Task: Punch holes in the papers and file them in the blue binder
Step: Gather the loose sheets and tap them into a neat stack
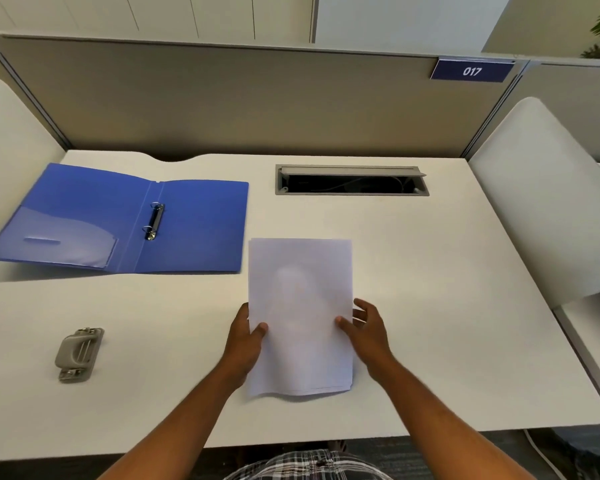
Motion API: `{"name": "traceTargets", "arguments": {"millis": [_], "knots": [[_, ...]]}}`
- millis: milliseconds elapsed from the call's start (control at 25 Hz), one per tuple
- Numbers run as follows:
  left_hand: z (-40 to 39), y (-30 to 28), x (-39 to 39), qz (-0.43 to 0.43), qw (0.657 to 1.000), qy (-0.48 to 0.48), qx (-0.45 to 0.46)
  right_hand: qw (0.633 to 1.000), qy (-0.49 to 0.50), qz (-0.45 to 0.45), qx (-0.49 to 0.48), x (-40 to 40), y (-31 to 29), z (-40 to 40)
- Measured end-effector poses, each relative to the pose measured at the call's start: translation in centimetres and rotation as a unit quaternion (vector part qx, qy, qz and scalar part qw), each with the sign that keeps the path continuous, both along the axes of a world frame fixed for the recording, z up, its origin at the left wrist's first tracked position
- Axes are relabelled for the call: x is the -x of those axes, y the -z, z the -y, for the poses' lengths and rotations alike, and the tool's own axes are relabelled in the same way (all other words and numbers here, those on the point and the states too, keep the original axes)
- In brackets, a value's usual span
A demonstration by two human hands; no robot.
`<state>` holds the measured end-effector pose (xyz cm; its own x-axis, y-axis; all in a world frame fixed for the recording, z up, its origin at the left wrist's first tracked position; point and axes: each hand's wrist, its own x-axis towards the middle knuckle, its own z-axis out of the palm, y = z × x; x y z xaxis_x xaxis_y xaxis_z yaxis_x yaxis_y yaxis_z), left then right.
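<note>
A small stack of white papers is held above the middle of the white desk. My left hand grips its left edge, thumb on top. My right hand grips its right edge the same way. The blue binder lies open and flat at the back left, with its two metal rings showing at the spine. A grey hole punch sits at the front left of the desk, well apart from both hands.
A cable slot with its lid raised is set into the desk at the back. Grey partition walls close off the back and sides. A blue sign reads 017.
</note>
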<state>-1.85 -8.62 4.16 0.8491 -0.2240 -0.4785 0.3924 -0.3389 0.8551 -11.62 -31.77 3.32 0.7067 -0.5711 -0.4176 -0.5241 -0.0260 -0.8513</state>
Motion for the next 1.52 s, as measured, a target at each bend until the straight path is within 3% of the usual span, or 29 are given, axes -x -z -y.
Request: {"name": "traceTargets", "arguments": {"millis": [40, 120, 480, 920, 1120, 1240, 1360, 1440, 1520], "knots": [[0.1, -0.7, 0.0, 0.010, 1.000, 0.010, 0.023, 0.996, 0.008, 0.020, -0.081, -0.6, -1.0, 0.7], [1.1, -2.5, -0.1, 0.039, 0.998, 0.029, 0.050, 0.990, 0.001, 0.069, -0.123, -1.4, -3.0, 1.7], [3.6, -10.5, -1.5, 0.266, 0.951, -0.025, 0.155, 0.968, 0.057, 0.242, 0.042, -2.4, -10.1, -0.2], [3.7, -10.0, -0.5, 0.304, 0.948, -0.033, 0.088, 0.971, 0.069, 0.222, 0.055, -1.5, -9.2, -0.9], [3.6, -6.8, 0.3, 0.226, 0.971, -0.022, 0.075, 0.984, 0.031, 0.164, 0.055, -1.0, -7.0, -1.4], [3.8, -6.5, -0.2, 0.229, 0.972, -0.019, 0.049, 0.986, 0.056, 0.150, 0.054, -1.5, -6.4, -1.0], [3.3, -6.0, -1.0, 0.222, 0.972, -0.074, 0.012, 0.971, 0.148, 0.176, -0.058, -1.7, -6.2, 0.0], [2.5, -5.2, -1.2, 0.114, 0.984, -0.137, 0.002, 0.941, 0.195, 0.213, -0.178, -1.8, -5.8, 0.2], [1.7, -4.1, -0.8, -0.013, 0.982, -0.169, 0.082, 0.904, 0.212, 0.249, -0.275, -1.6, -5.6, 0.0]]}}
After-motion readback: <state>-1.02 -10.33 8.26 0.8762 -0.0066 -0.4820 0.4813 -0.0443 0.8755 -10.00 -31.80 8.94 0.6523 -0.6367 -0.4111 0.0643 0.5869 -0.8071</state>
